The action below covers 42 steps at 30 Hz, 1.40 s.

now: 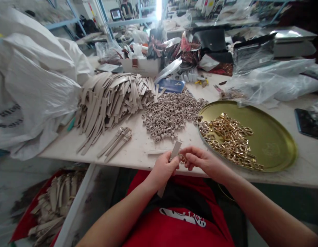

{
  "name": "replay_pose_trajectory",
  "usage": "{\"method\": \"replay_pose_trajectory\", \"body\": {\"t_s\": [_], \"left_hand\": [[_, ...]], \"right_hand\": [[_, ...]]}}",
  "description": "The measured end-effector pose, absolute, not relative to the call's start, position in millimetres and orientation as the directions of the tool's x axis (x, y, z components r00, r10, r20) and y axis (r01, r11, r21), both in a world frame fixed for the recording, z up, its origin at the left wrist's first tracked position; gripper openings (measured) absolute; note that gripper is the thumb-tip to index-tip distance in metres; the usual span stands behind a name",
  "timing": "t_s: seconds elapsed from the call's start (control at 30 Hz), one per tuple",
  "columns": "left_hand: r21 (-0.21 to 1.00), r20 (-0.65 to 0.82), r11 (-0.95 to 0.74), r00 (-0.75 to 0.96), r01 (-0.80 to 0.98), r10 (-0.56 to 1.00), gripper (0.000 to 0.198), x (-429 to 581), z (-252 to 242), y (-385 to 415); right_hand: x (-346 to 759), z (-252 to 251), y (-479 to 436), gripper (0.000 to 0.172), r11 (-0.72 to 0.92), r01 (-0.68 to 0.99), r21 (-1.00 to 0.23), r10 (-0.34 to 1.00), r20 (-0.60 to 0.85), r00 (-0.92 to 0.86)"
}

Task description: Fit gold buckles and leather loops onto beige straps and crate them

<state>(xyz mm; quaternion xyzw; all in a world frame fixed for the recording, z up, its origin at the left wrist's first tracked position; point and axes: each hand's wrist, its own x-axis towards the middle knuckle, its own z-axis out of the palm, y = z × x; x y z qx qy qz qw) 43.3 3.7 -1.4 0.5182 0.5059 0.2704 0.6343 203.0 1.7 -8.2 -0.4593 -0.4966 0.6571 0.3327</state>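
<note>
My left hand (162, 169) is closed around a beige strap (176, 149), whose upper end sticks up past the fingers and whose lower end hangs below the fist. Close beside it, my right hand (201, 159) pinches a small gold buckle (183, 158), partly hidden by the fingers. Another strap (156, 151) lies flat on the table just behind my left hand. To the left rest several straps fitted with buckles (119, 142). Beyond my hands spreads a heap of small beige strap loops (169, 115). On the right, gold buckles (232, 137) are piled on a round gold tray (273, 137).
A big stack of loose straps (115, 97) covers the table's left, beside a white sack (37, 79). A red container (22, 223) of straps stands below, left. At the back are a white box (140, 67) and a blue booklet (171, 85); a phone (309, 123) lies far right.
</note>
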Motion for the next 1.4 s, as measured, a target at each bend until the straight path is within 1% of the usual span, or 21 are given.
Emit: {"method": "replay_pose_trajectory", "body": {"t_s": [0.07, 0.13, 0.2, 0.27, 0.37, 0.43, 0.5, 0.57, 0.6, 0.7, 0.77, 0.83, 0.9, 1.0, 1.07, 1.1, 1.13, 1.2, 1.3, 1.33, 1.4], "left_hand": [[0.933, -0.358, 0.319, 0.332, 0.166, 0.873, 0.024, 40, -1, -4], [0.947, -0.320, 0.294, 0.349, 0.129, 0.881, 0.026, 35, -3, -13], [0.956, -0.292, 0.274, 0.366, 0.100, 0.884, 0.028, 28, -6, -21], [0.956, -0.292, 0.262, 0.384, 0.129, 0.876, 0.029, 19, -9, -29], [0.947, -0.293, 0.190, 0.451, 0.260, 0.843, 0.030, 8, -8, -39], [0.937, -0.281, 0.124, 0.493, 0.327, 0.824, 0.030, 5, -3, -43], [0.927, -0.269, 0.076, 0.510, 0.367, 0.817, 0.028, 4, 3, -46], [0.920, -0.258, 0.041, 0.524, 0.390, 0.812, 0.027, 4, 8, -49], [0.917, -0.249, 0.021, 0.531, 0.398, 0.810, 0.027, 4, 10, -49], [0.905, -0.219, -0.041, 0.546, 0.423, 0.809, 0.026, 3, 13, -52], [0.893, -0.201, -0.079, 0.550, 0.442, 0.810, 0.027, 3, 13, -53], [0.880, -0.189, -0.109, 0.551, 0.462, 0.813, 0.027, 2, 13, -53], [0.872, -0.188, -0.126, 0.560, 0.474, 0.807, 0.027, 1, 13, -51], [0.881, -0.208, -0.113, 0.590, 0.460, 0.780, 0.028, -2, 13, -49], [0.894, -0.220, -0.087, 0.602, 0.439, 0.768, 0.029, -3, 12, -46], [0.901, -0.224, -0.072, 0.600, 0.427, 0.768, 0.028, -2, 11, -45], [0.909, -0.222, -0.056, 0.593, 0.413, 0.774, 0.027, -1, 11, -44], [0.928, -0.217, -0.012, 0.565, 0.373, 0.796, 0.022, 4, 9, -43], [0.948, -0.284, 0.153, 0.520, 0.281, 0.805, 0.006, 12, 4, -41], [0.941, -0.328, 0.228, 0.514, 0.250, 0.792, 0.003, 14, 2, -40], [0.917, -0.399, 0.346, 0.520, 0.201, 0.755, 0.006, 16, -3, -39]], "right_hand": [[196, -13, -8, 0.032, -0.254, -0.036, -0.967, 0.923, -0.231, -0.308], [191, -16, -18, 0.028, -0.222, -0.067, -0.973, 0.955, -0.203, -0.216], [188, -17, -26, 0.026, -0.240, -0.119, -0.963, 0.967, -0.226, -0.121], [187, -17, -33, 0.026, -0.301, -0.231, -0.925, 0.954, -0.293, -0.067], [185, -16, -43, 0.027, -0.417, -0.426, -0.803, 0.903, -0.421, -0.089], [182, -17, -49, 0.026, -0.477, -0.489, -0.730, 0.869, -0.476, -0.136], [180, -18, -56, 0.025, -0.495, -0.511, -0.703, 0.857, -0.492, -0.153], [177, -18, -63, 0.025, -0.470, -0.505, -0.724, 0.870, -0.475, -0.129], [176, -18, -66, 0.025, -0.443, -0.485, -0.754, 0.885, -0.454, -0.103], [173, -16, -72, 0.027, -0.336, -0.344, -0.877, 0.936, -0.350, -0.020], [171, -16, -74, 0.031, -0.286, -0.237, -0.928, 0.956, -0.294, -0.003], [171, -17, -75, 0.035, -0.278, -0.174, -0.945, 0.960, -0.278, -0.026], [171, -20, -75, 0.039, -0.301, -0.164, -0.939, 0.953, -0.293, -0.073], [173, -25, -74, 0.040, -0.384, -0.257, -0.887, 0.922, -0.350, -0.168], [173, -27, -73, 0.041, -0.425, -0.326, -0.845, 0.903, -0.370, -0.218], [173, -28, -73, 0.042, -0.425, -0.332, -0.842, 0.903, -0.368, -0.222], [171, -28, -72, 0.042, -0.409, -0.314, -0.857, 0.910, -0.356, -0.212], [168, -27, -70, 0.039, -0.353, -0.224, -0.908, 0.932, -0.321, -0.168], [164, -26, -66, 0.031, -0.309, -0.137, -0.941, 0.950, -0.297, -0.102], [164, -26, -65, 0.029, -0.311, -0.142, -0.940, 0.950, -0.302, -0.084], [163, -28, -63, 0.024, -0.317, -0.163, -0.934, 0.948, -0.313, -0.047]]}}
